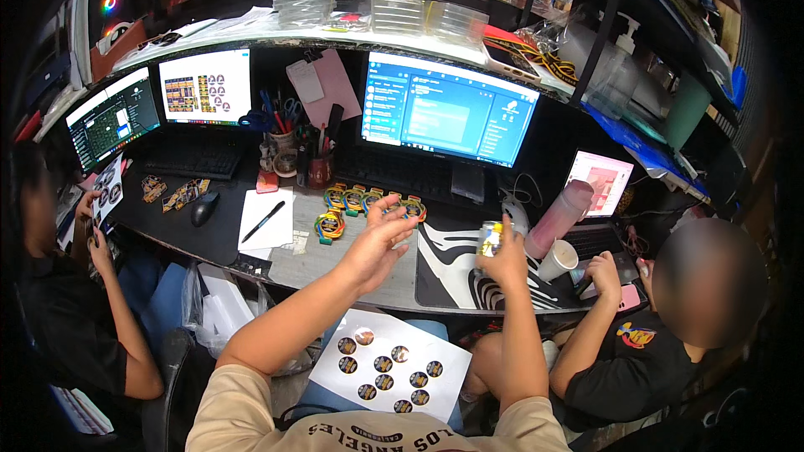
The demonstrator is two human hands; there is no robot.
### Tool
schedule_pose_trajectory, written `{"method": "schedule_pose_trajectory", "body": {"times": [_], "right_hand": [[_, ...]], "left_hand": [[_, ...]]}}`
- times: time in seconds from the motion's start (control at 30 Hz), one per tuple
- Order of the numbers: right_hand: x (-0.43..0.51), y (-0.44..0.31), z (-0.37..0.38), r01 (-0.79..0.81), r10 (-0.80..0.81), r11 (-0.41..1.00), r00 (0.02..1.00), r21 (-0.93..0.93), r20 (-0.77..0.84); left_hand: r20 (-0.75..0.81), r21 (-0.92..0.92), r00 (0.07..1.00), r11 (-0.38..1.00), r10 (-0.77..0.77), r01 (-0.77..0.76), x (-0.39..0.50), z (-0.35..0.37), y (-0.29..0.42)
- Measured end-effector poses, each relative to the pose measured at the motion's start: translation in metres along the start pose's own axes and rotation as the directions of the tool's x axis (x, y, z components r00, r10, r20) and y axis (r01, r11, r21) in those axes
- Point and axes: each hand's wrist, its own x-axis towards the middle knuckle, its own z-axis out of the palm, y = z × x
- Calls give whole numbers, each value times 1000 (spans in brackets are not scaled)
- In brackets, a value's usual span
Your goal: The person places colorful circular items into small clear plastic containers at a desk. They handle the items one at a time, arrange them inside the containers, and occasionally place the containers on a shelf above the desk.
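Note:
My left hand (380, 245) is raised over the grey desk top, fingers spread, with nothing visible in it. Under and behind its fingers lies a row of medals (353, 198) with coloured ribbons, and one more medal (329, 225) lies left of them. My right hand (507, 257) is above the black-and-white mat (452, 270), gripping a small clear package (491, 237) with yellow in it; blur hides its details. A white sheet (339, 383) with several round dark stickers (383, 363) rests on my lap.
A pink bottle (560, 216) and a white paper cup (558, 260) stand right of my right hand. Paper with a black pen (264, 221) lies left of the medals. Monitors (447, 110) line the desk. A co-worker at left holds a sticker sheet (108, 191); another sits at right beside a laptop (597, 201).

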Motion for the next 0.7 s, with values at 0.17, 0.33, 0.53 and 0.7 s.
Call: {"method": "schedule_pose_trajectory", "body": {"times": [0.17,0.33,0.53,0.7], "right_hand": [[9,-5,-5,-29,75,936,990,-351,118],[-44,-109,-70,543,-490,830,818,125,-300],[32,-243,-190,724,-668,635,340,-269,-662],[102,-299,-198,452,-531,848,730,-279,-432]], "left_hand": [[63,-5,998,1000,-23,24,-26,-12,22],[107,15,994,1000,-12,10,-56,-23,20],[134,-6,987,996,91,-91,-88,-31,21],[71,-9,982,985,175,-175,-108,-38,20]]}}
